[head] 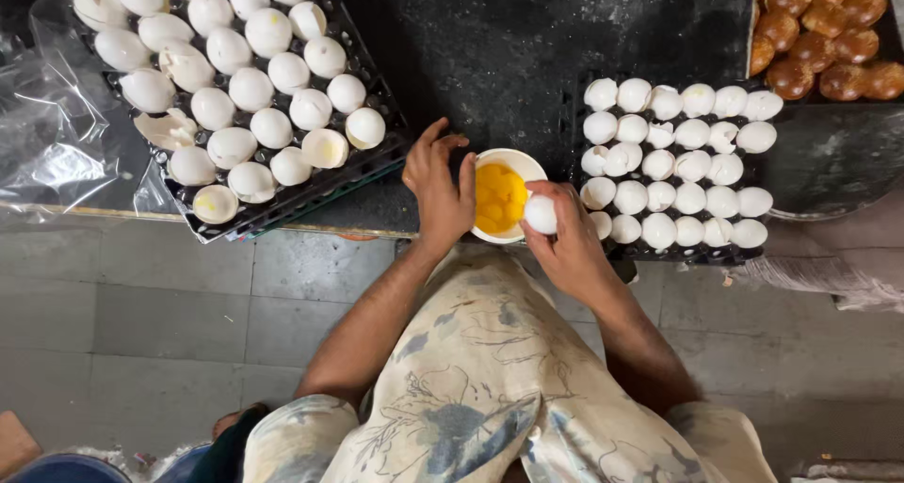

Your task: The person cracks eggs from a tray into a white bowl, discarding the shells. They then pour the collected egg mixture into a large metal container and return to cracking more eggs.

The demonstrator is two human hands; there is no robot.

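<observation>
Head view, looking straight down.

1. Bowl (516, 163): small, white-rimmed, holding several raw yolks; stands on the dark table (527, 40) near its front edge, at centre. Sits between the two egg trays, within reach of both.

2. Left hand (439, 189): at 9 o'clock of the bowl, fingers curled against its outer wall, thumb side up. Grasping the bowl's side, seemingly to steady it.

3. Right hand (565, 238): at 4 o'clock of the bowl, clenched around one white egg (540, 214). The egg is pressed at the bowl's rim on that side, over or just beside the yolks; whether it is already cracked cannot be told.

4. Right-hand tray (650, 250): dark, at 3 o'clock of the bowl, just beside it; filled with white eggs in rows, apparently whole. Placed on the side of the egg-holding hand.

5. Left-hand tray (377, 158): dark, set askew at 10 o'clock, well apart from the bowl; carries many opened, emptied shells, some showing yellow residue. Seemingly the discard side.

6. Clear plastic sheet (56, 153): crumpled, at 9 o'clock beyond the shell tray.

7. Browned round buns (819, 31): in a tray at 1 o'clock, far corner.

8. Patterned apron or garment (490, 389): pale with blue print, at 6 o'clock, over a grey tiled floor (141, 323).
</observation>
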